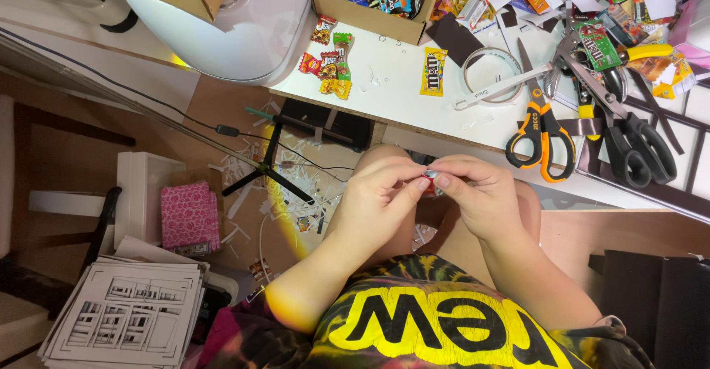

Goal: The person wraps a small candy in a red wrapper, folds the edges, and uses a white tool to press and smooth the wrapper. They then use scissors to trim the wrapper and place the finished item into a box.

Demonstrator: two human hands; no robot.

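While your left hand (381, 195) and right hand (473, 195) pinch the small silvery piece (430, 174) between fingertips over your lap, keep both grips light and close to its edges. The orange scissors (541, 129) and tape roll (492, 73) lie on the white table (399, 99) just ahead.

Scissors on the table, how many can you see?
3. The orange-and-black scissors lie nearest the hands, the black-handled scissors lie right of them, and the yellow-handled scissors sit further back. More may hide under the clutter.
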